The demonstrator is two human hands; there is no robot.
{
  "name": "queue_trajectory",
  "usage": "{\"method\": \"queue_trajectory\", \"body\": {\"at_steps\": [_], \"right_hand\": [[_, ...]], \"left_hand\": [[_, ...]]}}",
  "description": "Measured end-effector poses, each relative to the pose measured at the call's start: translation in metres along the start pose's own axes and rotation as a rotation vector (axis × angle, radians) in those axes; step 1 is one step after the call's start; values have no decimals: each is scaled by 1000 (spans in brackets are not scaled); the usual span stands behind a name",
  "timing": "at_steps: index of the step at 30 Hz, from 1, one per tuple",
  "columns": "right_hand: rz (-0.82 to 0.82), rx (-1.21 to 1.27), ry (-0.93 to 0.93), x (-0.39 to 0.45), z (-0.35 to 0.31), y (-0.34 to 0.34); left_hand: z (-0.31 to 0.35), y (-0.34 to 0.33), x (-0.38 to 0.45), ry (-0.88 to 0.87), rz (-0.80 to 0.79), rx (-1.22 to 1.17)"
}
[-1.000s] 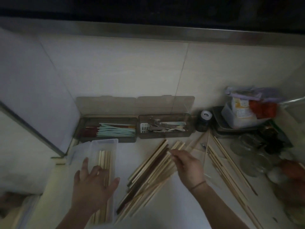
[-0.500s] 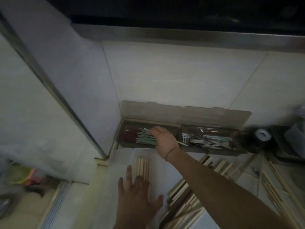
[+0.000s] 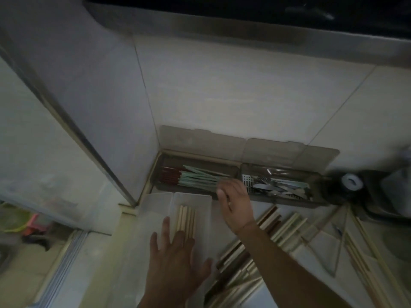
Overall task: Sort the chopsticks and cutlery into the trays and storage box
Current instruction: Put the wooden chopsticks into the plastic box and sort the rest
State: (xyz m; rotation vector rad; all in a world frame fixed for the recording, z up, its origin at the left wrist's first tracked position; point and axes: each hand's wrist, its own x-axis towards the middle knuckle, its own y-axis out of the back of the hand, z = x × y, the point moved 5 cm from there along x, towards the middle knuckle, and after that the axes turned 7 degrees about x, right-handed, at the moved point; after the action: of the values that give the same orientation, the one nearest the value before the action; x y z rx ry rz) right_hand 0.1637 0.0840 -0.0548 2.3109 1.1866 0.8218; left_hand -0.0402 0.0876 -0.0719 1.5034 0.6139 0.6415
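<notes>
Many chopsticks [image 3: 262,245] lay unsorted on the surface [image 3: 320,247] beside a few in the clear storage box [image 3: 206,203]. Your left hand [image 3: 175,263] pressed flat there; your right hand [image 3: 235,201], released, hovered by the trays [image 3: 198,176].

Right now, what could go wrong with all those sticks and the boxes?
The right hand hangs at the edge of the dark tray; pulling back, the arm might sweep the loose chopsticks under it. The left hand rests on the clear box, which could slide if pushed.
</notes>
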Motion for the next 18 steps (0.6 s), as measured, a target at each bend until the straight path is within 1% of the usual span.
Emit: {"method": "queue_trajectory", "body": {"at_steps": [2, 3, 7, 9, 11, 12, 18], "right_hand": [[164, -105, -25, -53, 14, 36], [203, -181, -64, -83, 27, 54], [226, -537, -280, -189, 95, 122], [237, -612, -456, -220, 120, 151], [203, -654, -615, -228, 128, 167], [184, -676, -664, -227, 128, 171], [179, -716, -715, -208, 120, 172]], "left_hand": [[1, -1, 0, -9, -2, 23], [1, -1, 0, -14, 3, 33], [2, 0, -1, -40, 33, 37], [3, 0, -2, -42, 29, 60], [3, 0, -1, -39, 32, 70], [3, 0, -1, -35, 31, 69], [4, -2, -3, -19, 27, 68]]}}
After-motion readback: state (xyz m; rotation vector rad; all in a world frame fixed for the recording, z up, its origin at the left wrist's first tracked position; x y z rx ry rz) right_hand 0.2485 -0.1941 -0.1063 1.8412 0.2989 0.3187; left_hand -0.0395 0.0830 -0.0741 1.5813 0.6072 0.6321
